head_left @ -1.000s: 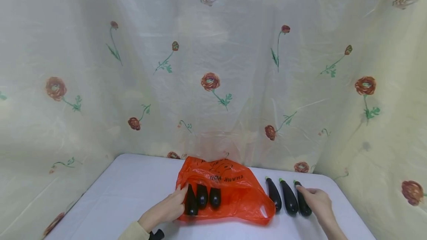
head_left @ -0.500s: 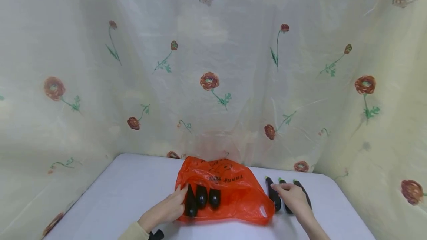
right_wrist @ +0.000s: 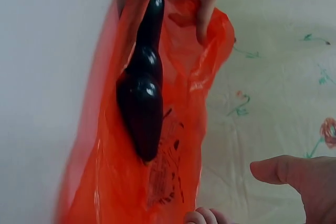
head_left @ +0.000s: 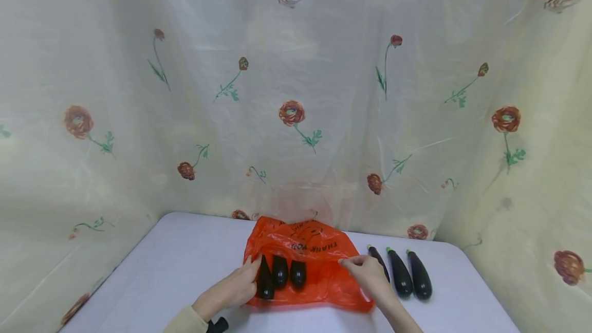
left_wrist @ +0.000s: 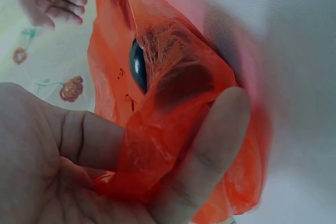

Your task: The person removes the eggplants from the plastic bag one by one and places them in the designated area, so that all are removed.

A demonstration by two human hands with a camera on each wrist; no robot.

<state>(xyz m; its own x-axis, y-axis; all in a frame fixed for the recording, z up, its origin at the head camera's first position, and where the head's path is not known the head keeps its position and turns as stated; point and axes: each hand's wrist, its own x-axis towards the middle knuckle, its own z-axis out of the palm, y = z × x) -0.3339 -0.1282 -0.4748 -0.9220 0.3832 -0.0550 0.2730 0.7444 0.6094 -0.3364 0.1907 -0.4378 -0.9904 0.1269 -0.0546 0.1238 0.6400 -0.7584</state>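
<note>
An orange-red plastic bag [head_left: 333, 284] printed "THANK YOU" lies on the table, its mouth facing me. My left hand [head_left: 238, 282] grips the bag's left edge; the left wrist view shows the film between the fingers [left_wrist: 202, 156]. Three dark eggplants [head_left: 279, 273] lie side by side inside, their rounded ends toward me. My right hand [head_left: 367, 274] hovers in front of the bag's right part, and in the right wrist view its thumb [right_wrist: 273, 170] stands apart with nothing held. Right of the bag, three more eggplants [head_left: 421, 277] lie in a row, the nearest one partly hidden by my right hand.
The white table [head_left: 185, 256] has rounded back corners. A pale sheet with a flower print [head_left: 291, 143] hangs behind it and along both sides. A small black object [head_left: 217, 325] shows beside my left wrist.
My right hand has moved left from the rightmost outside eggplant, passing over the others to the bag's right part. My left hand, the bag and the eggplants keep their places.
</note>
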